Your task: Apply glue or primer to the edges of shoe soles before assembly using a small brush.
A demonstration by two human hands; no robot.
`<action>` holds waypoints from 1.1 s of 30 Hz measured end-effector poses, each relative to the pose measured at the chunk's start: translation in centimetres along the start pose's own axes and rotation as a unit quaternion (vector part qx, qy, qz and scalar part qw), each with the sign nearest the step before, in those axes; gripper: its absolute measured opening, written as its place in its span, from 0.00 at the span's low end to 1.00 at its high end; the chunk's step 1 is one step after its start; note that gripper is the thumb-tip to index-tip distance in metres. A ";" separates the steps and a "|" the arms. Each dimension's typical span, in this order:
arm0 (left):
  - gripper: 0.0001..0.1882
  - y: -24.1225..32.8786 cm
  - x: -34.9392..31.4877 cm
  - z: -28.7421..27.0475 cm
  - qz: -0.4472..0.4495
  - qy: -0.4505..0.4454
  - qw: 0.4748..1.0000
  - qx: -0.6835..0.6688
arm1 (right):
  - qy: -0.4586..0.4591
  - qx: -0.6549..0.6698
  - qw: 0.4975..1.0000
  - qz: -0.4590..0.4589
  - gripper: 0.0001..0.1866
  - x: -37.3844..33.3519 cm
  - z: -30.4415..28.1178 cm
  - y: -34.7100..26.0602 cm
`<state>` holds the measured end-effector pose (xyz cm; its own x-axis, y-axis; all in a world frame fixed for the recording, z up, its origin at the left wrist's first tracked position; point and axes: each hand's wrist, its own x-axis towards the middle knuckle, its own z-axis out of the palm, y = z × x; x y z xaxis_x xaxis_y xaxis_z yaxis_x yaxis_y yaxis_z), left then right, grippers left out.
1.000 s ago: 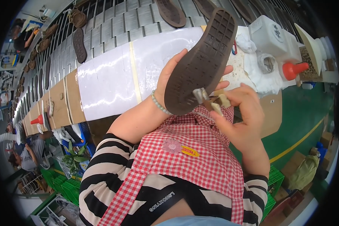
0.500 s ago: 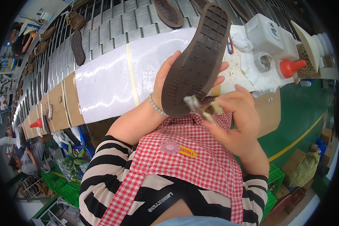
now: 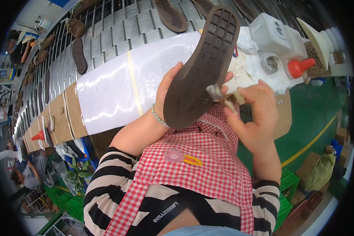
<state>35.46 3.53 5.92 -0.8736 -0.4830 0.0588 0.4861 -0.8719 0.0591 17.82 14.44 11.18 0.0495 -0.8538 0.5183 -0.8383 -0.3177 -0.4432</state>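
My left hand (image 3: 170,91) holds a dark brown shoe (image 3: 202,65) sole-up, its treaded sole facing me, heel end near my chest. My right hand (image 3: 252,114) grips a small brush (image 3: 224,97) whose worn bristle end touches the right edge of the sole near the heel. A pale bead bracelet (image 3: 159,116) circles my left wrist. A red checked apron (image 3: 196,165) over a striped top fills the lower view.
A white-covered bench (image 3: 118,86) runs behind the shoe, with a conveyor of metal slats (image 3: 118,31) carrying loose soles (image 3: 78,55) beyond it. At the right stand a white container (image 3: 273,33), a red-capped bottle (image 3: 301,67) and a glue-stained pot (image 3: 270,63). Another person (image 3: 27,173) sits lower left.
The shoe has tipped a little more upright and the brush has slid along the sole's right edge. My right hand has risen slightly.
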 end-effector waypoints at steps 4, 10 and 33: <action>0.38 -0.3 0.2 0.0 0.021 0.001 1.000 -0.013 | 0.059 -0.049 0.997 -0.003 0.22 0.4 -0.7 0.8; 0.37 -0.3 -0.4 0.0 -0.009 0.056 0.998 -0.004 | 0.061 -0.041 0.997 -0.002 0.22 0.9 -0.6 1.7; 0.26 -1.2 0.0 -2.0 -0.034 0.029 0.997 -0.058 | 0.017 -0.009 0.997 -0.079 0.26 2.8 1.3 0.5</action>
<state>34.85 4.41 3.83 -0.9057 -0.4240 0.0000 0.4234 -0.9043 -0.0540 18.27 11.37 11.46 0.1634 -0.7792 0.6051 -0.8315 -0.4389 -0.3406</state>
